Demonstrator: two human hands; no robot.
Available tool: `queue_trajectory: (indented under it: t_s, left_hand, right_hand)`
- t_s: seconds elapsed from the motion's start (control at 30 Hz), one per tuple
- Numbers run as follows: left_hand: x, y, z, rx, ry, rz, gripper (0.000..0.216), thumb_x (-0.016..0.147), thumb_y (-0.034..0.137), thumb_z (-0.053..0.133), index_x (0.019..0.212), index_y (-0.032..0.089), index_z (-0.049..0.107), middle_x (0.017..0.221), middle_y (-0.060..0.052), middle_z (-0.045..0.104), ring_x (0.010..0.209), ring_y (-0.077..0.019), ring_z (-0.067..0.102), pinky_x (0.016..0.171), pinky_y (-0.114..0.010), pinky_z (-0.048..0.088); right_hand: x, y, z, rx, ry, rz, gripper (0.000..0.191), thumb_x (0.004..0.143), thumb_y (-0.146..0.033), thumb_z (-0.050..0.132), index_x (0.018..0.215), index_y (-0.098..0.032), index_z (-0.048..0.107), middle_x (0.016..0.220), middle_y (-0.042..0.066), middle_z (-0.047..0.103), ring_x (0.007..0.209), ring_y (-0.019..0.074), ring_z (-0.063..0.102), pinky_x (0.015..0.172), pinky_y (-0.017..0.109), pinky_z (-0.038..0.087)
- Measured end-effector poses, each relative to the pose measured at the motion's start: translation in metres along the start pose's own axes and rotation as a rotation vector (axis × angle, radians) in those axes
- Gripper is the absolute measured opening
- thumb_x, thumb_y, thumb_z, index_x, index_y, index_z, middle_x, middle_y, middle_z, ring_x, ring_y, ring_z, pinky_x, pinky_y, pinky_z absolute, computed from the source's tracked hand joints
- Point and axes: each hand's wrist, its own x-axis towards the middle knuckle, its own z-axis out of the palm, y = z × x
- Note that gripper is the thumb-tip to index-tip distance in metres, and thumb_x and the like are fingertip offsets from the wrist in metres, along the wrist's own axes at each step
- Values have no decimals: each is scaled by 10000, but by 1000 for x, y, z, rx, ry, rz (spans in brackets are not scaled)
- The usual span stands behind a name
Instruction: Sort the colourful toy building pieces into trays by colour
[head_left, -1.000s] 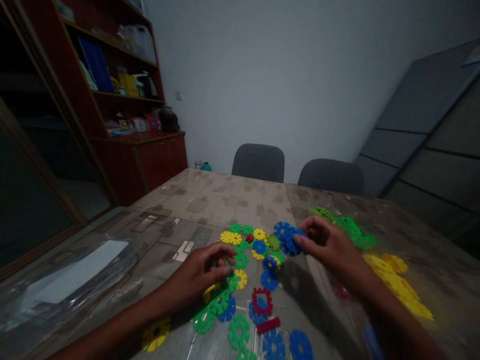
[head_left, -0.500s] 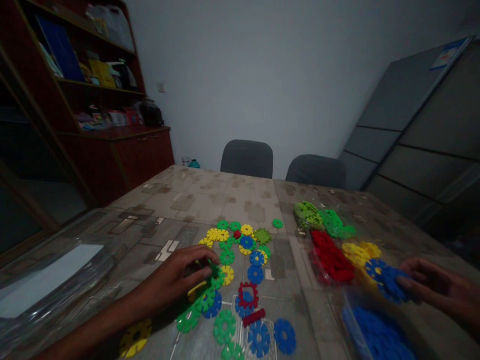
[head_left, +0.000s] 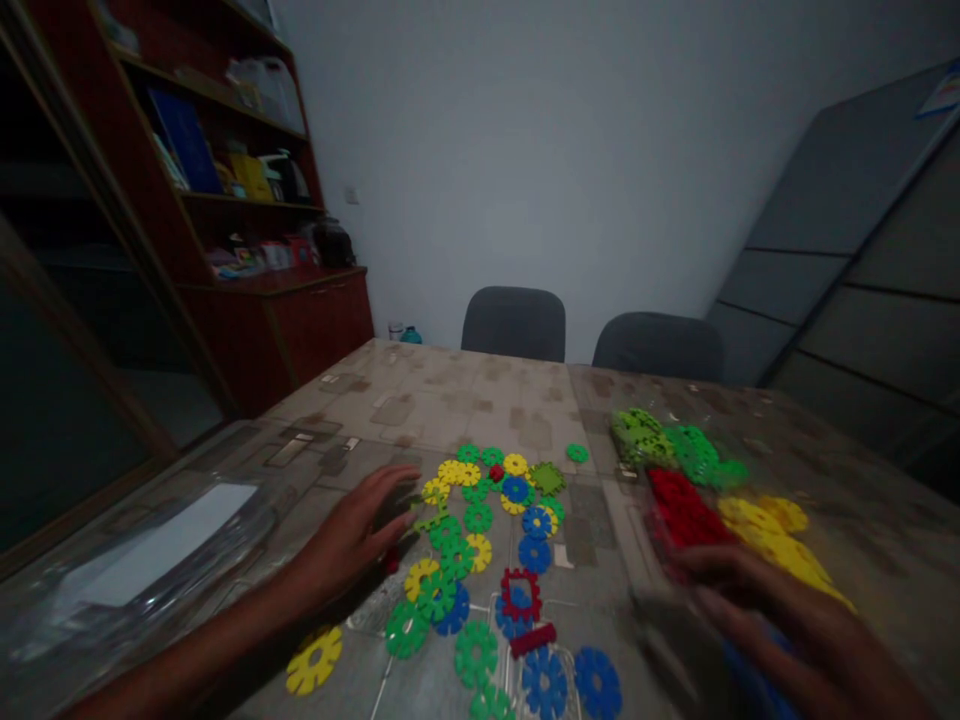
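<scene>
My left hand (head_left: pixel 367 525) hovers low over the table, fingers spread and curved, with nothing clearly gripped. By its fingertips is a lime toothed piece (head_left: pixel 431 513); whether they touch is unclear. A small red piece (head_left: pixel 391 560) shows under the thumb. Interlocking plastic discs spread to its right: green discs (head_left: pixel 454 558), yellow discs (head_left: pixel 478 552), blue discs (head_left: pixel 535 552). A red square frame (head_left: pixel 520 595) and a red bar (head_left: pixel 533 639) lie among them. My right hand (head_left: pixel 780 610), smeared by motion, reaches over blue pieces (head_left: pixel 757 675); whether it holds any is hidden.
At right are heaps of red pieces (head_left: pixel 682 505), yellow pieces (head_left: pixel 780 535), green pieces (head_left: pixel 694 452) and lime pieces (head_left: pixel 641 435). A clear plastic package (head_left: pixel 172 550) lies at left. Two chairs (head_left: pixel 514 325) stand behind the table (head_left: pixel 465 395).
The view has turned slightly left. My right hand, which held blue discs, has moved left and blurred over the containers. My left hand has drawn left from the green discs, uncovering them.
</scene>
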Motion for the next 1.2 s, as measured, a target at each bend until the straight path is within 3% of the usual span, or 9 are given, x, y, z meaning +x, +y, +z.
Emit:
queue_trajectory:
  t_s: [0.1, 0.23, 0.33, 0.57, 0.73, 0.93, 1.07, 1.13, 1.2]
  left_hand:
    - [-37, -16, -4, 86, -20, 19, 540, 950, 471, 590, 1465, 328, 514, 1542, -104, 511, 1384, -361, 507, 1121, -543, 444]
    - [-83, -20, -10, 195, -154, 48, 874, 877, 590, 686, 1608, 438, 232, 1686, -43, 253, 1477, -407, 358, 1128, -578, 423]
    - [-98, -17, 0, 178, -237, 95, 994, 765, 739, 701, 1589, 516, 191, 1673, -2, 274, 1487, -430, 324, 1140, -643, 360]
    - [-87, -1, 32, 172, -327, 193, 1137, 678, 836, 713, 1616, 395, 246, 1668, -121, 268, 1500, -474, 253, 1183, -659, 241]
    - [-69, 20, 62, 137, -265, 188, 1138, 766, 814, 668, 1639, 391, 74, 1711, -117, 113, 1530, -470, 150, 1178, -716, 204]
    - [-50, 35, 78, 49, -227, 259, 842, 971, 654, 537, 1638, 354, 118, 1717, -97, 119, 1554, -421, 93, 1187, -724, 163]
    - [-7, 24, 56, 24, -123, 152, 599, 1040, 529, 460, 1575, 279, 358, 1674, -97, 291, 1547, -359, 191, 1243, -617, 107]
    - [26, 12, 47, -39, -140, 46, 632, 1024, 510, 466, 1570, 207, 370, 1663, -130, 307, 1538, -339, 225, 1255, -553, 132]
    - [59, 0, 45, -71, -155, 24, 681, 997, 541, 474, 1548, 147, 403, 1631, -167, 359, 1518, -350, 269, 1247, -528, 178]
  right_hand:
    - [18, -45, 58, 55, -136, 6, 361, 925, -479, 559, 1181, -285, 724, 1250, 90, 732, 1121, 272, 696, 972, 407, 565]
    - [63, -65, 120, -106, -81, 96, 485, 931, -345, 567, 1370, -147, 626, 1478, 184, 566, 1392, 337, 491, 1158, 491, 381]
    - [105, -57, 139, -169, 8, 188, 449, 956, -343, 577, 1366, -168, 632, 1493, 217, 531, 1425, 411, 422, 1144, 597, 339]
    - [147, -34, 155, -139, 3, 65, 341, 993, -407, 634, 1279, -221, 629, 1385, 91, 598, 1190, 266, 607, 1022, 524, 488]
    - [127, -39, 172, -77, -117, -95, 196, 968, -256, 594, 1063, -155, 731, 1206, 125, 706, 1197, 273, 608, 1078, 464, 431]
    - [74, -52, 165, 49, -144, -198, 388, 1002, -352, 458, 1271, -186, 684, 1347, 123, 673, 1268, 262, 602, 1101, 434, 452]
    - [14, -16, 152, -31, 24, -147, 560, 954, -478, 568, 1479, -285, 542, 1558, 110, 497, 1414, 357, 472, 1126, 569, 433]
    - [-18, 11, 154, -109, -63, -207, 807, 833, -515, 737, 1560, -374, 415, 1614, 89, 406, 1428, 424, 432, 1086, 633, 457]
    - [-40, 32, 163, -160, -67, -244, 893, 768, -499, 804, 1555, -453, 385, 1565, 98, 469, 1346, 479, 509, 972, 689, 523]
